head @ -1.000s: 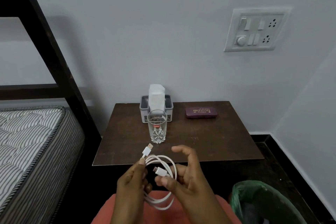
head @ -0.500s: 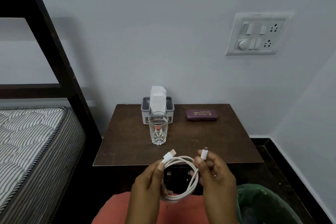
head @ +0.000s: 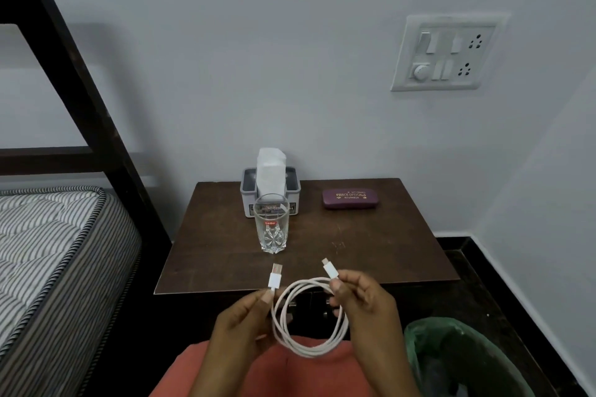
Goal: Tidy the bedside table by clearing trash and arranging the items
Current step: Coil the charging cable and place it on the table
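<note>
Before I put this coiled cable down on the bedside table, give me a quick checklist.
1. Loops of the white cable gathered: ok.
2. Grip: left hand pinches it below the USB plug, right hand below the small plug: ok.
3. Bare table surface in front of the glass: ok.
4. The glass upright, apart from the cable: ok.
5. Tie round the loops: not ok, none shows.

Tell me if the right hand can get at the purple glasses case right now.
Probably yes: only bare table lies between the right hand and the case, but it pinches the cable.
</note>
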